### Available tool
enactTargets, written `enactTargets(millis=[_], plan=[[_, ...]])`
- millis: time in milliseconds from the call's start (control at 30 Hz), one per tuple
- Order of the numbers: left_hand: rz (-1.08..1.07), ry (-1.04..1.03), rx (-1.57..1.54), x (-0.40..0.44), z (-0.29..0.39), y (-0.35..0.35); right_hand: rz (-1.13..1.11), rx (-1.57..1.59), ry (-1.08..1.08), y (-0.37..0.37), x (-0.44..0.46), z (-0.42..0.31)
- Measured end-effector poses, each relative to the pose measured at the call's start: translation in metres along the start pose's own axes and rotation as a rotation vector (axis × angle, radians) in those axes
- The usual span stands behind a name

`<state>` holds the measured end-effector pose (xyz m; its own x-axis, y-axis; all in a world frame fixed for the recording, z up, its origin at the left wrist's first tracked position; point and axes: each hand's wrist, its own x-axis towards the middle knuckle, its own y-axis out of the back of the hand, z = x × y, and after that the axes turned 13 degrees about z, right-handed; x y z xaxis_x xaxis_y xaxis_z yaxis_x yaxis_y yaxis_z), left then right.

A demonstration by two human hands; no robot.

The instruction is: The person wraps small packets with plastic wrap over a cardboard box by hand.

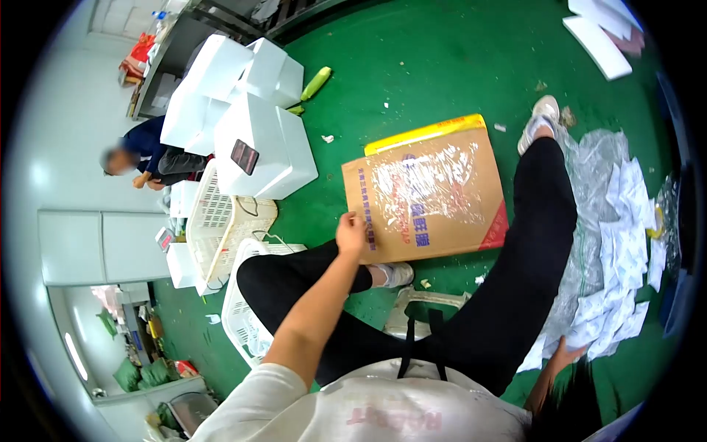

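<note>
A cardboard box (462, 236) with printed characters lies flat on the floor between the legs. Crinkled clear plastic film (431, 184) covers much of its top. My left hand (352, 234) is at the box's left edge, fingers curled; whatever they may hold is hidden. Down at the right, my right hand (565, 355) touches the lower end of a pile of white packets (622, 236), thumb and fingers apart. Those packets lie on a clear plastic sheet (585, 173). A yellow strip (427, 135) runs along the box's far side.
White foam boxes (254, 140) are stacked at the left, a phone (244, 157) on one. White plastic baskets (221, 214) stand beside my left leg. A small stool (405, 309) is under me. Another person (151, 155) sits behind the boxes. Foam sheets (600, 44) lie far right.
</note>
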<state>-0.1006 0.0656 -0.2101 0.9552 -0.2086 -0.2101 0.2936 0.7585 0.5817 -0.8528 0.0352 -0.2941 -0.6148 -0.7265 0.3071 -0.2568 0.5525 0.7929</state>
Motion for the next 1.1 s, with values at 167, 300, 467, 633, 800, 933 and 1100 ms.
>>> enactTargets(millis=[167,300,467,633,800,933,1100], plan=[[0.240,-0.267,0.392,-0.054,0.068,-0.046,0.031,0.637,0.317,0.076,0.042,-0.338],[0.299,-0.169,0.383,-0.048,0.057,-0.057,-0.426,0.900,0.348,0.052,-0.005,-0.511],[0.254,-0.166,0.097,-0.035,0.038,-0.056,-0.737,0.561,1.283,-0.076,-0.127,-0.628],[0.151,-0.094,-0.132,-0.036,0.041,-0.044,-0.813,0.344,1.441,-0.141,-0.181,-0.621],[-0.088,0.014,-0.184,-0.028,0.033,-0.037,-0.782,0.144,0.757,-0.115,-0.117,-0.565],[-0.381,0.166,-0.221,-0.013,0.026,-0.039,-0.726,-0.207,0.551,-0.109,-0.135,-0.523],[-0.594,0.202,0.026,-0.005,0.033,-0.011,-0.981,-0.124,0.684,-0.147,-0.145,-0.493]])
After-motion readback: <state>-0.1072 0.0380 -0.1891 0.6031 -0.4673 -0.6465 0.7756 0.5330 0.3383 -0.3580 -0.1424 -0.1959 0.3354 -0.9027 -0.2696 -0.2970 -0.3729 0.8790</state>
